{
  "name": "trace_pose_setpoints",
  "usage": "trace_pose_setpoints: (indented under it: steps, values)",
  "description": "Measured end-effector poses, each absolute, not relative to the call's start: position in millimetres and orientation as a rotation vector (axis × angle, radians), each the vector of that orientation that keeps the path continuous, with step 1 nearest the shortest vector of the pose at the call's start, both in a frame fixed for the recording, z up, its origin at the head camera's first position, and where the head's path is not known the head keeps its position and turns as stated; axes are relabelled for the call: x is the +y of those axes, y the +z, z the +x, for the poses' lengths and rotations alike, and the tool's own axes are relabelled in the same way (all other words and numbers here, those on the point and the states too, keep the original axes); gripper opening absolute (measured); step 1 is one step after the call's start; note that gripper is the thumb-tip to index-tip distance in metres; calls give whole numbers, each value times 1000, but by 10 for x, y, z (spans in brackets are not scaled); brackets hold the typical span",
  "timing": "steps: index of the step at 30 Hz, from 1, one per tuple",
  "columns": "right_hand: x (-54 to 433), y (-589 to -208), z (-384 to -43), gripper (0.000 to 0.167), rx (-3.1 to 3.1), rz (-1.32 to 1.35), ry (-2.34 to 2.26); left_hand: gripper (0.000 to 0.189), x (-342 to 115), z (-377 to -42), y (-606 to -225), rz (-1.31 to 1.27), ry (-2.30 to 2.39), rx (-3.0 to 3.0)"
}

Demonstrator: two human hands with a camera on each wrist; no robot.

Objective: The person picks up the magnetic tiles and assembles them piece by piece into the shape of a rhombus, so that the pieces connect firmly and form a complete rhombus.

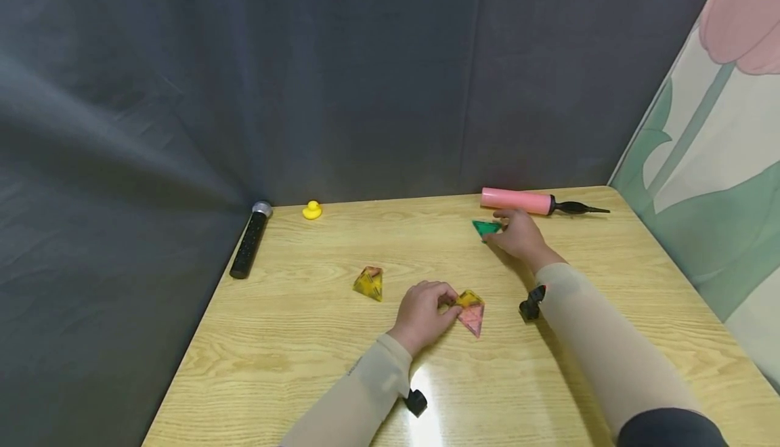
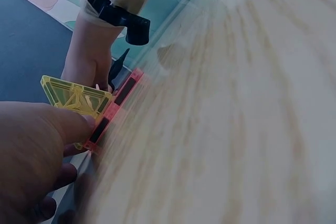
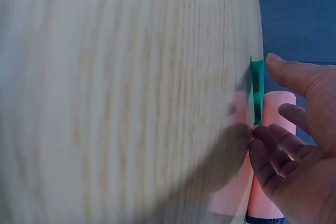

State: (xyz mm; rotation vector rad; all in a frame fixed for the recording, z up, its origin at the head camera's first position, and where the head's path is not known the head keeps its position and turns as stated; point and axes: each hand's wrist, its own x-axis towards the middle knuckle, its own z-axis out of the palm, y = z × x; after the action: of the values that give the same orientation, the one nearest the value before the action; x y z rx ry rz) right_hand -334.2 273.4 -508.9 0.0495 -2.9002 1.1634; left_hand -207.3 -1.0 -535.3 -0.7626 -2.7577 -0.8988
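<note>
On the desk (image 1: 274,366) we've got a black mic (image 1: 248,245) w/ a silver head, far L of the green magnetic tile (image 1: 484,229). Next, a yellow rubber duck (image 1: 312,210), also L of the green tile & slightly farther back. Then a yellow-and-orange tile piece (image 1: 369,284), L of the green tile & nearer us. We see the L hand (image 1: 423,316) front-L of the green tile, thumb & fingers pinching a yellow-and-pink tile piece (image 1: 471,317). That piece is in front of the green tile, a bit to its L; its yellow part juts off the pink at an angle. The green tile itself is near the desk's back edge, approx. edge-on in the R wrist view. The R hand (image 1: 523,236) is just R of it, fingers part-bent, thumb apart from them, tile btwn; we can't tell if any fingertip touches. Behind & R of the green tile lies a pink balloon pump (image 1: 513,198) w/ a black nozzle.
</note>
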Motion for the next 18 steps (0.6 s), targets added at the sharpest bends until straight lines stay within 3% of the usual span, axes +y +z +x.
trace_pose_setpoints:
  steps: [7,14,18]
  values:
    - [2672,-5127,-3419,75,-2938,86,1032,12,-54,-2107,-5378,-754,-914,-2762]
    - [2663,-5154,-3377,54,-2935,195,937,12,-56,-2105,-5375,-749,-923,-2774]
    - [2668,-5129,-3289,52,-2948,244,878,12,-60,-2109,-5379,-745,-928,-2779]
